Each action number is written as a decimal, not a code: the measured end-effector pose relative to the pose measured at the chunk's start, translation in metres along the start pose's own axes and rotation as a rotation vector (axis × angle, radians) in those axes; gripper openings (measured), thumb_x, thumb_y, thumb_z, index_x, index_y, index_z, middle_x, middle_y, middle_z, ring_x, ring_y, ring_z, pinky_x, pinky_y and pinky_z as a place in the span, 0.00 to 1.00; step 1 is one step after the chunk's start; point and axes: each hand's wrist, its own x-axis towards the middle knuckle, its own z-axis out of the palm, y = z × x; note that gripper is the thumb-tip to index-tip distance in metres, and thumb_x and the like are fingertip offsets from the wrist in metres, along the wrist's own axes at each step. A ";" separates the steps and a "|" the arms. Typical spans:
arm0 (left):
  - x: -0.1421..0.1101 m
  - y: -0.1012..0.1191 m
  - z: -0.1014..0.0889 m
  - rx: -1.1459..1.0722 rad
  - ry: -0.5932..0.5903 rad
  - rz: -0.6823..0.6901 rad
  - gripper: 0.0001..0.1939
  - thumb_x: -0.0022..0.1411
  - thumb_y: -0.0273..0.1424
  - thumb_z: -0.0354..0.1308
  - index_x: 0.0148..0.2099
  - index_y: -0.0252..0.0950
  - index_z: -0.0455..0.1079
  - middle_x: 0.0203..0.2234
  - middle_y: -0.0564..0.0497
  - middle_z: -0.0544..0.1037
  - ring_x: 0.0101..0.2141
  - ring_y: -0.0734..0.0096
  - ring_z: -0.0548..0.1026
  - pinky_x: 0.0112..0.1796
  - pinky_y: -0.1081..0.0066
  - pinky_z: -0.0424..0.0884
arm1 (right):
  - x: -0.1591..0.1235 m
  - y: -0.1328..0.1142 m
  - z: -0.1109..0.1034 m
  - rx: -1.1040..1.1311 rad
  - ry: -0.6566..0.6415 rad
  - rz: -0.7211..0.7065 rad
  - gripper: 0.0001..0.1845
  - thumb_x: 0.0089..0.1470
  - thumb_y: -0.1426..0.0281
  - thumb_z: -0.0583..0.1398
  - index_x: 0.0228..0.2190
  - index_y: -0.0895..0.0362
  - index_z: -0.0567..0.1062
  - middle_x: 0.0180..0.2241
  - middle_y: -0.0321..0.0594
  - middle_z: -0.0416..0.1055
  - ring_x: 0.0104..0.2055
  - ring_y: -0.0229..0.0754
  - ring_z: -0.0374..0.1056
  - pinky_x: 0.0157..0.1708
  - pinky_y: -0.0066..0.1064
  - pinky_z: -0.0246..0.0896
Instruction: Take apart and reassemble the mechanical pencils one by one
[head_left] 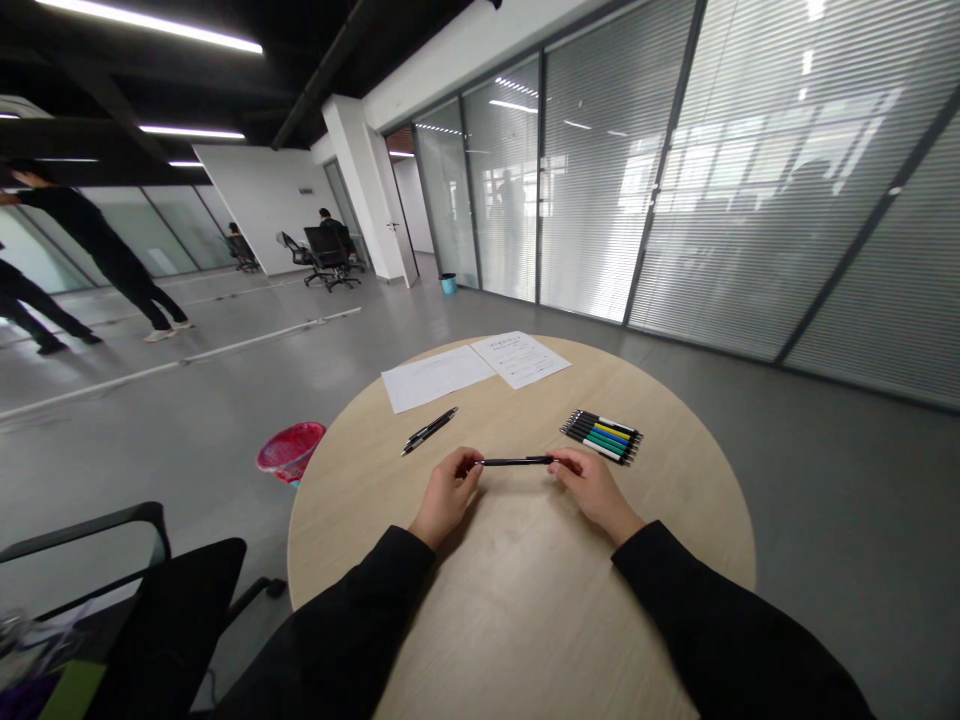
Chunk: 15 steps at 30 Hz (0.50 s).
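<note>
Between my two hands a black pen (516, 461) is held level, just above the round wooden table (517, 590). My left hand (450, 492) pinches its left end; my right hand (592, 488) pinches the end with the clip. Beyond my right hand lies a neat row of several pens (602, 437), with black, white, yellow, blue and green barrels side by side. A few loose black pens (429, 430) lie close together beyond my left hand, slanting on the tabletop.
Two sheets of paper (439, 377) lie at the table's far edge. A red-lined bin (291, 450) stands on the floor to the left, near a black chair (150, 610). People stand at the far left. A glass wall with blinds (600, 170) runs along the right.
</note>
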 end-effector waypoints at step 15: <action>-0.001 0.005 0.000 -0.041 0.013 -0.024 0.09 0.64 0.36 0.55 0.41 0.36 0.71 0.31 0.49 0.77 0.32 0.68 0.73 0.34 0.70 0.68 | 0.001 0.001 0.001 0.032 0.077 0.006 0.13 0.54 0.63 0.61 0.38 0.57 0.79 0.35 0.44 0.79 0.36 0.47 0.73 0.38 0.37 0.67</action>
